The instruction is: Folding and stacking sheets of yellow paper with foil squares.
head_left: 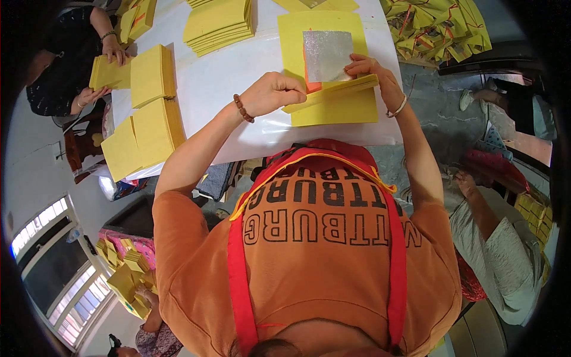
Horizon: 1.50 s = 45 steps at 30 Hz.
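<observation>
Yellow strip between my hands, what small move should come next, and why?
I'd probably ease its right end down to level it. The yellow strip looks slanted across the yellow sheet: its end by your right hand sits higher in the picture than the one by your left hand.

At eight o'clock a door (53, 273) is framed in white, and a pink cloth (147, 253) is seen just inward of it. At ten a co-worker (44, 80) is dressed in black (small pale marks are scattered over the fabric). At two, pale shoes (466, 100) are set on the grey floor (437, 116). At four a grey shirt (505, 268) is worn by another person.
</observation>
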Available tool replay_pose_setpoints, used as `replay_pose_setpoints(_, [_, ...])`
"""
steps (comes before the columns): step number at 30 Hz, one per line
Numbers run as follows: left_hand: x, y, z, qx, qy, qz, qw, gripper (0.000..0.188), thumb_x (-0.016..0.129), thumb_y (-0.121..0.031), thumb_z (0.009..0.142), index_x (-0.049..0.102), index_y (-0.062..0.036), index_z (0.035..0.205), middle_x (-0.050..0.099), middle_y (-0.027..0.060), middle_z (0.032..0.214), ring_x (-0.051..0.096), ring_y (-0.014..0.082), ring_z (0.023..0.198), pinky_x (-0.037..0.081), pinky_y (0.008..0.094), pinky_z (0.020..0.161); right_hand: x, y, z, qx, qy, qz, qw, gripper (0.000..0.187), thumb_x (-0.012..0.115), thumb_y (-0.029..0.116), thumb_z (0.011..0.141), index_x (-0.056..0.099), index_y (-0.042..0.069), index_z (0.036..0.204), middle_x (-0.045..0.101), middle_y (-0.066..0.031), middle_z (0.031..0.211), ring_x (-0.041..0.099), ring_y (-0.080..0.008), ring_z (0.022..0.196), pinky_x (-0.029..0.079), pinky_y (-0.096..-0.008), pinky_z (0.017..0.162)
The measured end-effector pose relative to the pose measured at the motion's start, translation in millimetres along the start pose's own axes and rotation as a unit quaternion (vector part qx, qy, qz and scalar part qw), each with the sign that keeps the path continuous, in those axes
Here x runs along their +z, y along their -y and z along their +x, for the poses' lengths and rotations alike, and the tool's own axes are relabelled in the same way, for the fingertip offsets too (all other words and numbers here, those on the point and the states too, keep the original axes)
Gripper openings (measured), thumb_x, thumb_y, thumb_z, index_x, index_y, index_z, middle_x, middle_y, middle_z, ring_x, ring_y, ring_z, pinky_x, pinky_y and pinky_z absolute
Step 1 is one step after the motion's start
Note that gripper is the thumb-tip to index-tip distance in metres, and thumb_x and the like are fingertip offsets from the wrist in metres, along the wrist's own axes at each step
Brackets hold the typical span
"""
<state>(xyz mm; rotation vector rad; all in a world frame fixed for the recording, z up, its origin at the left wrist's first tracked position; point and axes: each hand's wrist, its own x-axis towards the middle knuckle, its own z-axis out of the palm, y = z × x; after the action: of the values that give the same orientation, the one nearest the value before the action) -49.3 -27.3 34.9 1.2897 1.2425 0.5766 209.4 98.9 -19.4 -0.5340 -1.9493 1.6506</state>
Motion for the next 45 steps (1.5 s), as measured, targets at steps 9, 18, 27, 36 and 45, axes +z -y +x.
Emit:
replay_pose_setpoints(9, [-4, -5, 3, -0.02, 0.011, -0.06, 0.998, 0.018, 0.057, -0.017, 0.08, 0.064, -0.0009, 0.076, 0.053, -0.0027, 0.062, 0.044, 0.0047, 0.057, 0.037, 0.0211, 0.053, -5, -14, -7, 0.01, 0.008, -0.005, 1.0, 0.067, 0.02, 0.054, 0.091, 0.056, 0.002, 0.111, 0.055, -0.0119, 0.117, 0.035, -0.0264, 0.126, 0.025, -0.0386, 0.105])
replay_pose_setpoints(18, [-11, -3, -10, 0.12, -0.038, 0.036, 0.991, 0.047, 0.067, -0.029, 0.077, 0.054, -0.0028, 0.114, 0.055, 0.0087, 0.104, 0.05, 0.0176, 0.095, 0.04, 0.0307, 0.08, 1, -3, -4, -0.047, 0.029, -0.097, 0.994, 0.033, 0.066, 0.006, 0.076, 0.062, 0.007, 0.108, 0.058, -0.0037, 0.116, 0.038, -0.024, 0.123, 0.033, -0.0361, 0.101])
replay_pose_setpoints(27, [32, 30, 6, 0.175, -0.295, 0.508, 0.79, 0.051, 0.053, -0.022, 0.078, 0.044, -0.014, 0.128, 0.041, 0.0121, 0.131, 0.039, 0.0278, 0.116, 0.027, 0.0417, 0.092, 10, -14, -2, -0.047, -0.04, -0.104, 0.993, 0.046, 0.066, 0.009, 0.074, 0.053, 0.01, 0.118, 0.055, -0.0082, 0.121, 0.041, -0.0285, 0.121, 0.034, -0.038, 0.101])
replay_pose_setpoints(36, [25, 12, 1, 0.148, -0.251, 0.571, 0.767, 0.047, 0.054, -0.014, 0.076, 0.048, -0.0132, 0.123, 0.044, 0.0104, 0.127, 0.04, 0.0253, 0.114, 0.029, 0.0421, 0.088, 1, -12, 1, -0.135, -0.008, -0.172, 0.976, 0.032, 0.065, 0.009, 0.073, 0.061, 0.014, 0.104, 0.06, -0.0058, 0.114, 0.046, -0.0272, 0.119, 0.03, -0.0416, 0.102])
replay_pose_setpoints(45, [26, 2, -28, 0.245, -0.174, 0.392, 0.87, 0.036, 0.055, -0.016, 0.077, 0.055, -0.0047, 0.111, 0.057, 0.009, 0.106, 0.052, 0.0258, 0.094, 0.038, 0.0349, 0.08, 10, 43, -29, -0.095, 0.074, -0.269, 0.956, 0.02, 0.06, 0.008, 0.076, 0.063, 0.013, 0.094, 0.064, -0.005, 0.102, 0.056, -0.0254, 0.106, 0.032, -0.0407, 0.098])
